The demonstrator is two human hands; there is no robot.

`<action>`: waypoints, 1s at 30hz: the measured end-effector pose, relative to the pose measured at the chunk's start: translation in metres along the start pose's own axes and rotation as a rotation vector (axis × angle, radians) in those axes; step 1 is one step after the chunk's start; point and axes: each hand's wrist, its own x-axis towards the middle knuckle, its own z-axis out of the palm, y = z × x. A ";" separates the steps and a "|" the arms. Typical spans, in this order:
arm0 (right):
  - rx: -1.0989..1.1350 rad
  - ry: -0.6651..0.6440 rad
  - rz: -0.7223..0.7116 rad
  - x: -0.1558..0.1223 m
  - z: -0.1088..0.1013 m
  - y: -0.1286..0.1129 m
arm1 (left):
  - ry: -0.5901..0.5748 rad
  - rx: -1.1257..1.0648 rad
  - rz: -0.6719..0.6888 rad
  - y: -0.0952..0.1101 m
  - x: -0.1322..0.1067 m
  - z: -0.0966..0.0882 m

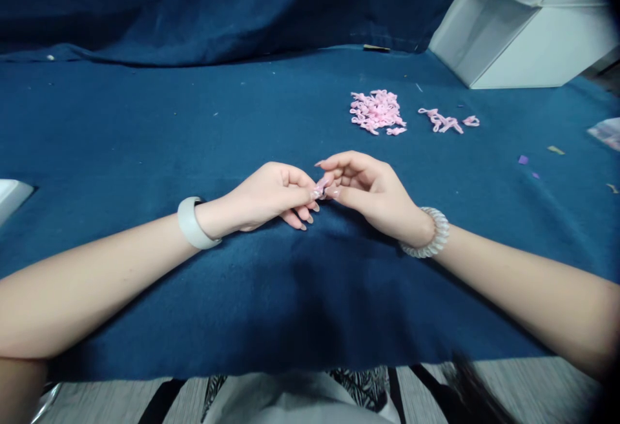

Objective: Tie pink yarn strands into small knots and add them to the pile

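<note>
My left hand (285, 194) and my right hand (365, 185) meet fingertip to fingertip above the blue cloth, near the middle of the view. Both are pinched closed on a small pink knotted loop (321, 185), mostly covered by the fingers and nails, so its exact shape is hard to make out. Beyond the right hand lies a pile of similar pink knotted loops (378, 111). To the right of that pile is a smaller group of pink loops (443, 120), with one lying slightly apart.
Blue cloth (145, 120) covers the table and hangs behind it. A white drawer box (527, 42) stands at the back right. A white object's corner (12, 194) shows at the left edge. Purple scraps (523, 159) and a plastic bag (608, 132) lie at right.
</note>
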 end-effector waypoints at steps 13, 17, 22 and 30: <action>-0.104 0.065 0.087 0.003 -0.002 -0.003 | -0.067 0.028 0.004 0.001 0.001 -0.004; -0.059 0.096 0.119 0.004 -0.003 -0.003 | -0.069 0.036 -0.010 0.001 0.001 -0.003; -0.037 0.094 0.115 0.004 -0.005 -0.001 | -0.047 0.006 -0.006 0.000 0.002 -0.003; 0.167 0.138 0.135 0.007 -0.006 0.008 | -0.044 -0.023 -0.021 -0.001 0.002 -0.004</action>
